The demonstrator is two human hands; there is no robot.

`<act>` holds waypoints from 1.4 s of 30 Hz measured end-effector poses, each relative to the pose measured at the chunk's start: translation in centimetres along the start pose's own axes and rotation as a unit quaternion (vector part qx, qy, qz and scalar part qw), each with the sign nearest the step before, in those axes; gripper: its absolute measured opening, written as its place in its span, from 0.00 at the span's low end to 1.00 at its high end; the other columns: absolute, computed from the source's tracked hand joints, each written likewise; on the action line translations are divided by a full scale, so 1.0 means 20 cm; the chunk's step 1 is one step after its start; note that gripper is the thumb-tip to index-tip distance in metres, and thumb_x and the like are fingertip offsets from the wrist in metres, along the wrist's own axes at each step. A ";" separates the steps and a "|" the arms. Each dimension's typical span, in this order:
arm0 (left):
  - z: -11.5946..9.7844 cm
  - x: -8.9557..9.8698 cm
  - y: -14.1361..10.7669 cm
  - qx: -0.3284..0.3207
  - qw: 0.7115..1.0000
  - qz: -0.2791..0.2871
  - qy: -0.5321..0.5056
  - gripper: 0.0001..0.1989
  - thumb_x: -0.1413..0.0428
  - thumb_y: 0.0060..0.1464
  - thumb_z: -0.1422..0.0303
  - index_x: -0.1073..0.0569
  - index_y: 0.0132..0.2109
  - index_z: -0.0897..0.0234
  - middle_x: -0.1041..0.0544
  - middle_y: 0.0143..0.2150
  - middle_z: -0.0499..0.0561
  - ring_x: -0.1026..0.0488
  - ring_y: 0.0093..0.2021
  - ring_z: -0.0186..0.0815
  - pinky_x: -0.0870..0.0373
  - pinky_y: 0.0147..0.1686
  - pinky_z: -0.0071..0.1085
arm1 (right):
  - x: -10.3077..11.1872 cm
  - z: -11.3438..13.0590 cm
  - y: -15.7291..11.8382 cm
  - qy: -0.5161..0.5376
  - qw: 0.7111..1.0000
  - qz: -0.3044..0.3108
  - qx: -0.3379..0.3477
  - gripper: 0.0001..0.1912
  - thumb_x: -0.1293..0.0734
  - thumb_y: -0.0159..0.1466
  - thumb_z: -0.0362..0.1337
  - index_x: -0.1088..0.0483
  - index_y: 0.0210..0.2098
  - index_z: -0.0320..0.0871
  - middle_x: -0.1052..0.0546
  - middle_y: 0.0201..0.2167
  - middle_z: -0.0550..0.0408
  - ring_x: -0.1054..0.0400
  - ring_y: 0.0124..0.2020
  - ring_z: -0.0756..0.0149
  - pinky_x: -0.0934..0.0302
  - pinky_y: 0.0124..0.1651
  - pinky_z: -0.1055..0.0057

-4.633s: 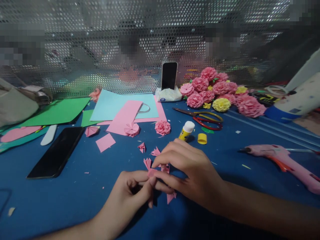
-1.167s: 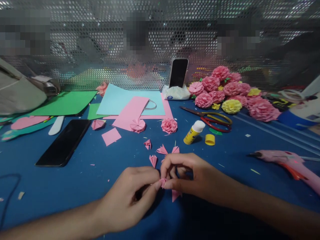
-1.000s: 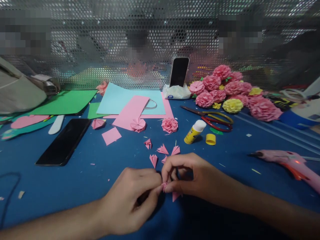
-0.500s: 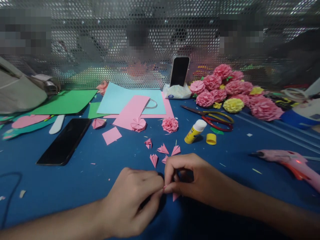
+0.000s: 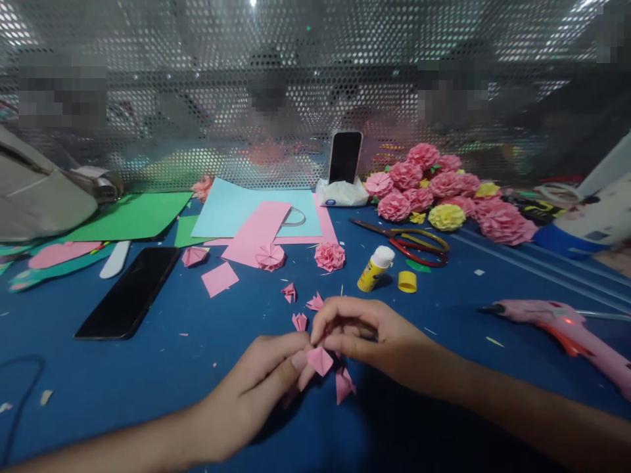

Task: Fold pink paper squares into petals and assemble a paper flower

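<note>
Between my fingertips is a small folded pink paper piece [image 5: 320, 361]. My left hand [image 5: 269, 374] pinches its left side, thumb on top. My right hand [image 5: 372, 335] is closed on its upper edge, with some fingers hidden behind. Just below the right hand, another folded pink piece [image 5: 344, 385] lies on the blue table. More folded pieces [image 5: 299, 322] sit beyond my hands, partly covered by them. Farther back are a round pleated pink rosette [image 5: 269, 257] and a ruffled pink flower [image 5: 330, 256]. A flat pink square [image 5: 219, 279] lies to the left.
A glue stick [image 5: 375, 268] stands uncapped beside its yellow cap [image 5: 407, 282]. Scissors [image 5: 414, 242] lie behind them. At right is a pink glue gun [image 5: 562, 322] with a lit red light. A black phone [image 5: 129, 293] lies left; paper flowers [image 5: 444, 190] are piled at back right.
The folded piece between my fingers now shows its broad face. My left thumb has shifted onto it, and both hands have tilted. The whole view has shifted slightly.
</note>
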State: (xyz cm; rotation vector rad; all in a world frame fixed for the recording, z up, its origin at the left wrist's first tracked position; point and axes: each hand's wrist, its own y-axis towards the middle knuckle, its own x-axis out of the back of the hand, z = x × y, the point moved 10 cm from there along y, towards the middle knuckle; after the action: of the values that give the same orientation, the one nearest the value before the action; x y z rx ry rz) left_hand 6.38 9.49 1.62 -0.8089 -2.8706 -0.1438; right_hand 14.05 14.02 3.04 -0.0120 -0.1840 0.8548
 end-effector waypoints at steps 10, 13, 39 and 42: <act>-0.01 -0.10 0.00 0.020 0.991 0.100 -0.091 0.23 0.54 0.68 0.53 0.32 0.32 0.66 0.35 0.28 0.48 0.38 0.30 0.32 0.39 0.33 0.25 | -0.10 0.16 -0.07 -0.081 0.983 0.100 0.129 0.04 0.28 0.64 0.31 0.22 0.38 0.42 0.33 0.35 0.57 0.38 0.36 0.71 0.42 0.40 0.75; -0.05 -0.12 0.01 0.005 0.989 0.129 -0.072 0.21 0.54 0.69 0.56 0.26 0.36 0.66 0.29 0.34 0.51 0.32 0.37 0.35 0.34 0.41 0.28 | -0.09 0.17 -0.07 -0.053 0.987 0.091 0.124 0.02 0.27 0.62 0.31 0.20 0.36 0.42 0.32 0.34 0.57 0.37 0.35 0.72 0.41 0.38 0.76; -0.03 -0.13 0.08 -0.035 0.963 0.050 0.262 0.10 0.32 0.52 0.67 0.24 0.41 0.57 0.26 0.45 0.48 0.31 0.48 0.41 0.37 0.47 0.34 | 0.10 0.13 -0.07 0.002 0.991 -0.034 0.131 0.02 0.28 0.62 0.33 0.22 0.35 0.42 0.25 0.34 0.56 0.31 0.36 0.68 0.40 0.39 0.73; -0.04 -0.12 0.08 -0.035 0.968 0.034 0.245 0.12 0.30 0.48 0.70 0.25 0.37 0.59 0.26 0.44 0.47 0.30 0.47 0.39 0.37 0.46 0.32 | 0.10 0.11 -0.07 0.002 0.992 -0.040 0.117 0.03 0.28 0.62 0.34 0.22 0.35 0.42 0.24 0.34 0.56 0.31 0.36 0.68 0.40 0.38 0.73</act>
State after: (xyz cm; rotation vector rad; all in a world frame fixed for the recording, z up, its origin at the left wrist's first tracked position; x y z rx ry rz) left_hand 9.34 9.50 2.01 -0.7564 -2.3813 -0.3811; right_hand 16.03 14.36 5.67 0.2126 -0.0787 0.7923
